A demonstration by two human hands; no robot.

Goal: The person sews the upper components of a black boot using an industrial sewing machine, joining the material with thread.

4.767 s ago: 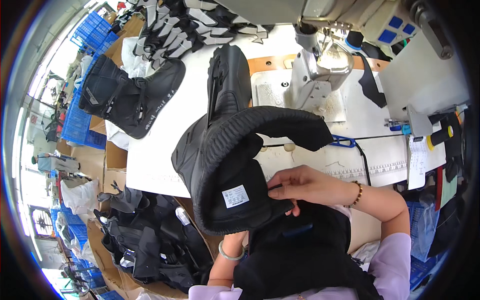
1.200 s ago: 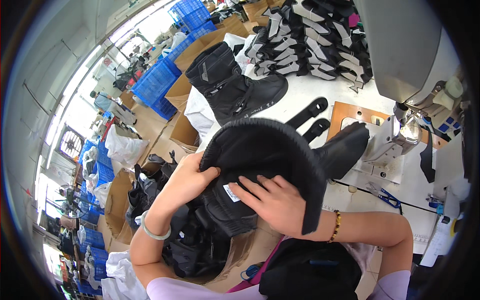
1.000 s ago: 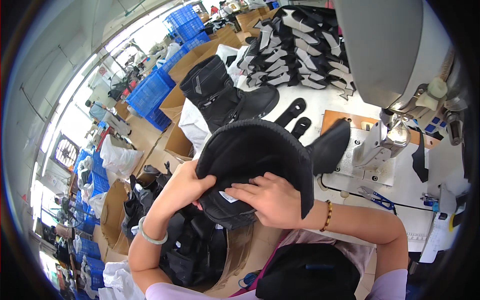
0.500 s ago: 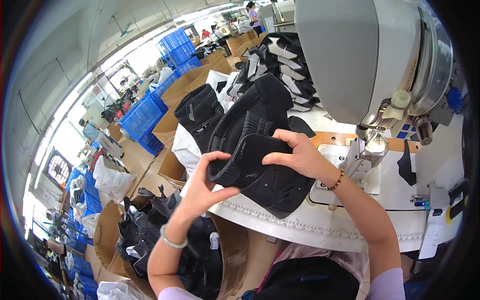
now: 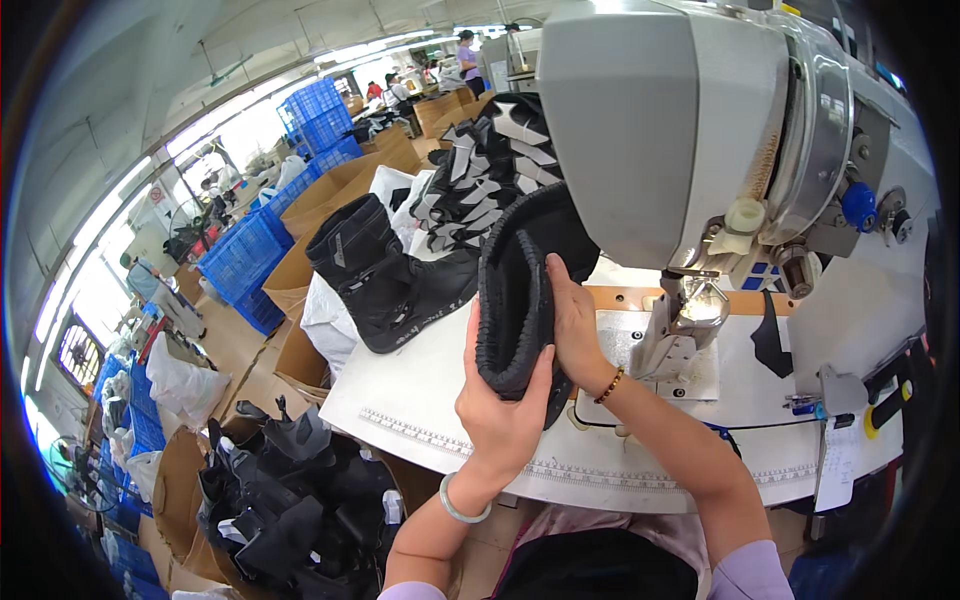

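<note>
- Bearings: clock directions are those of the view, with 12 at its upper edge.
- Position: the black boot (image 5: 512, 300) is held above the white table (image 5: 390, 378), its ribbed collar facing the camera and its foot mostly hidden. The collar's long axis runs from 6 o'clock toward 1.
- Key relation: the boot extends toward 12 o'clock from the left hand (image 5: 505, 430) and lies at 9 to 10 from the right hand (image 5: 580, 325). The metal post (image 5: 662, 345) of the sewing machine (image 5: 625, 130) is between 3 and 4 o'clock from the boot—the right hand is nearer to it.
- Left hand: curled around the collar's lower end, fingers along the 9 o'clock side, thumb opposite.
- Right hand: holds the 3 o'clock side, one digit straight along it; the other fingers are hidden behind the boot, so how far they curl cannot be made out.
- Counts: two hands; two boots—the held one and a second boot (image 5: 385, 275) at 9 o'clock, its toe near the left fingers; one machine; one loose black piece (image 5: 770, 345) near 3; one pale bangle (image 5: 465, 508); one beaded bracelet (image 5: 610, 385).
- Uncounted, overlapping: the black-and-grey pieces (image 5: 500, 165) near 12 and the black parts (image 5: 300, 500) at 7 to 8.
</note>
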